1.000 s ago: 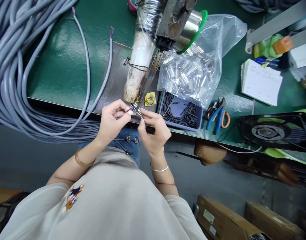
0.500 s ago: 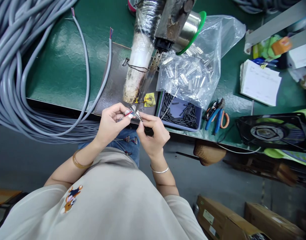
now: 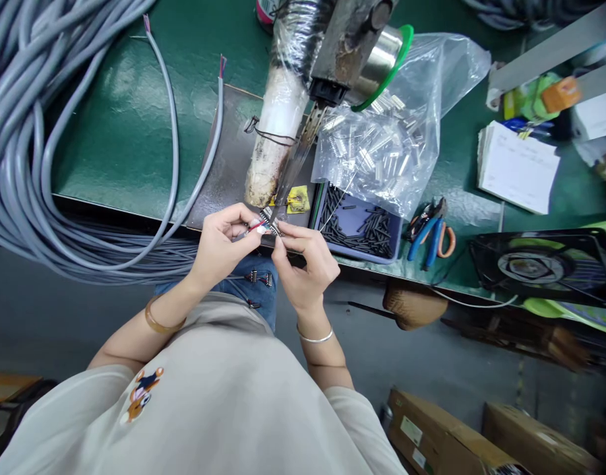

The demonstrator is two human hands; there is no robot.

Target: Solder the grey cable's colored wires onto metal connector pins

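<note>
my left hand (image 3: pixel 228 239) pinches coloured wires (image 3: pixel 256 226) at the small connector (image 3: pixel 270 221); my right hand (image 3: pixel 306 264) is pinched narrow beside it (on what, i can't make out). the purple tray (image 3: pixel 398 234) at three o'clock holds short black tubes (image 3: pixel 376 231); the clear bag (image 3: pixel 446 56) at two holds shiny metal pieces (image 3: pixel 379 158). both hands reach in from six, fingertips close together. the connector sits by the lower end of the iron (image 3: pixel 303 142), long axis slanting ten to four.
</note>
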